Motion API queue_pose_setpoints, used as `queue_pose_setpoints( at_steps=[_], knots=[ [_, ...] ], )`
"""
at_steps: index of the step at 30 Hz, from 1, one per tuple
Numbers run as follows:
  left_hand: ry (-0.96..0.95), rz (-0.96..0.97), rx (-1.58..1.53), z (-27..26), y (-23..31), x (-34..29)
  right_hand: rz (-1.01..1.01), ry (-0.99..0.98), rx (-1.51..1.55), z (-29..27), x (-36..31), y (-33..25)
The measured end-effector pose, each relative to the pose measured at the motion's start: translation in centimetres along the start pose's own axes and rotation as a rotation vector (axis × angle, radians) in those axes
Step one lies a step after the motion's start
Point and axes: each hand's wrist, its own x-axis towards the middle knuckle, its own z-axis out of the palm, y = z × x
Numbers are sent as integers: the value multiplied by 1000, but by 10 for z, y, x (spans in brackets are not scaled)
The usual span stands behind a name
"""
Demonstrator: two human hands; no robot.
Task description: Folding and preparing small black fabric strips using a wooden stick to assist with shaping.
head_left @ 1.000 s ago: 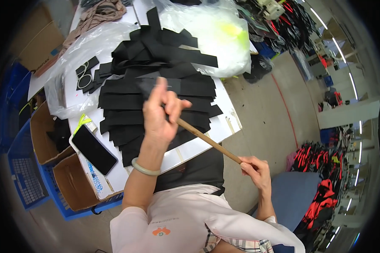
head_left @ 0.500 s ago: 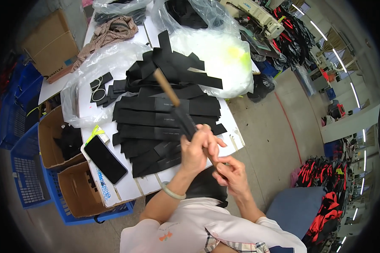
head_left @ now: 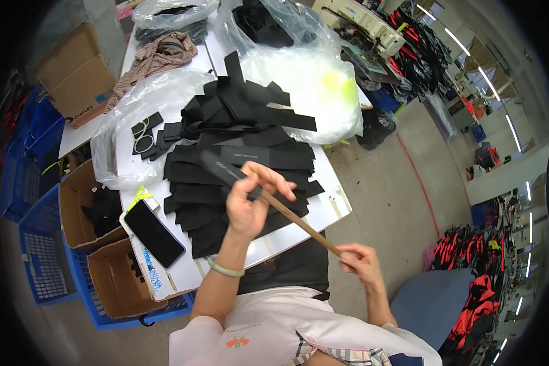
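Note:
My left hand (head_left: pixel 247 198) is closed round the near end of a black fabric strip (head_left: pixel 218 169), which looks like a narrow sleeve and is blurred at its far end. A thin brown wooden stick (head_left: pixel 305 224) runs from my left hand down to the right. My right hand (head_left: pixel 361 262) pinches the stick's lower end. Whether the stick's upper end is still inside the black strip is hidden by my left hand. Beneath my left hand, many flat black strips (head_left: pixel 189 172) lie in overlapping rows. Behind them is a heap of folded black strips (head_left: pixel 238 100).
On the white table (head_left: pixel 338 198) are a phone (head_left: pixel 154 233), scissors (head_left: pixel 143 137), clear plastic bags (head_left: pixel 314 79) and a checked cloth (head_left: pixel 158 58). Cardboard boxes (head_left: pixel 119 280) stand in blue crates (head_left: pixel 43 262) at left. A sewing machine (head_left: pixel 363 24) is far right, a blue-grey seat (head_left: pixel 433 302) near right.
The stick, which stuck out beyond the black strip's far end, has been drawn down and right by my right hand. My left hand, with the strip, has moved left; the hands are farther apart.

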Motion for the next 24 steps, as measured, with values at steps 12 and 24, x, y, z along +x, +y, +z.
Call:
queue_pose_setpoints(
  at_steps=[12,24],
  knots=[
    [-149,-498,-79,-2,-62,-48,-447,656,-891,-12,99,62],
    [-328,-729,-70,4,-68,-66,-125,-185,174,57,121,-65]
  ],
)
